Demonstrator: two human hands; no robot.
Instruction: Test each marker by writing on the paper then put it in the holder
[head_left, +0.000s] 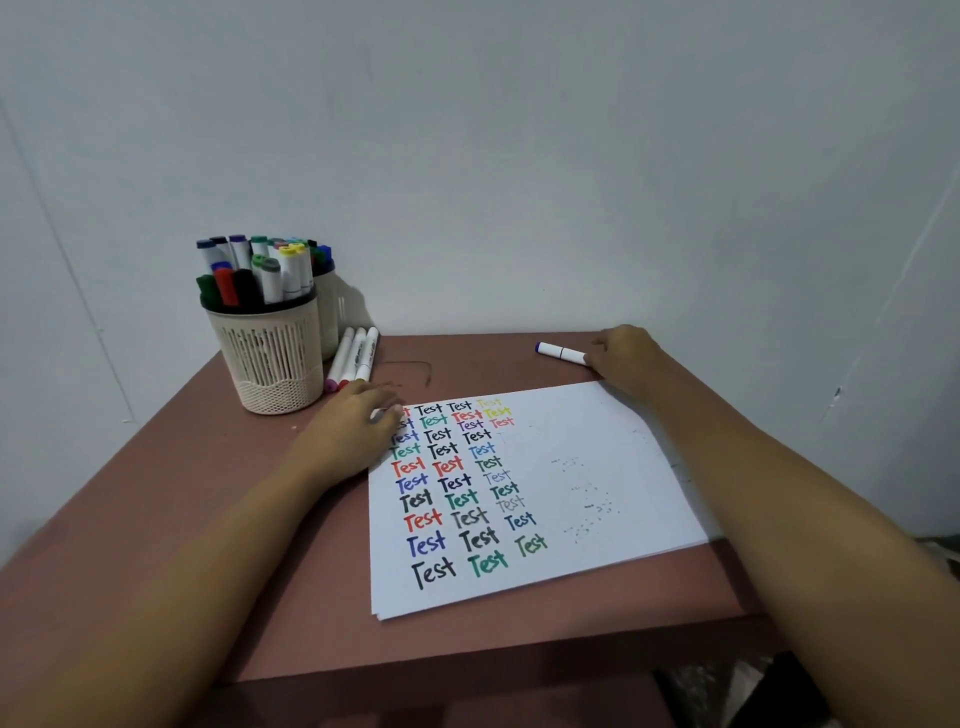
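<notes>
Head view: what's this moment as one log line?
right hand touches blue-capped marker | left hand rests on paper | holder packed with markers

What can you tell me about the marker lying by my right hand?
The marker has a white barrel, seemingly plastic, with a dark blue cap on its left end and a thin dark line round its middle. It lies flat on the reddish-brown table, beyond the far edge of the paper and apart from it, cap end pointing left and slightly away. Its right end is hidden under the right hand, whose fingers meet the barrel. Whether they grip it cannot be told.
</notes>
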